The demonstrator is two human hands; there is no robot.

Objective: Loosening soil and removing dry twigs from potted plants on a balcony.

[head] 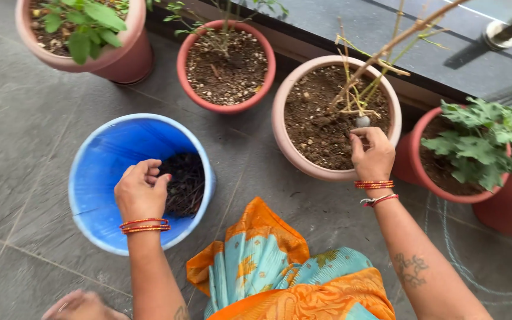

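Left hand (142, 191) cupped in blue bucket (99, 178), gathering dark compost (188, 181); right hand (373, 155) loosely curled over pink pot (285, 127) soil. Next move likely needs lifting the handful across.

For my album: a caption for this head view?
Left hand dips into blue bucket; right hand works soil in pale pot.

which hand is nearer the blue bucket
Left. The left hand reaches inside the blue bucket, above the dark material at its bottom. The right hand is well off to the side, over the soil of a pink pot.
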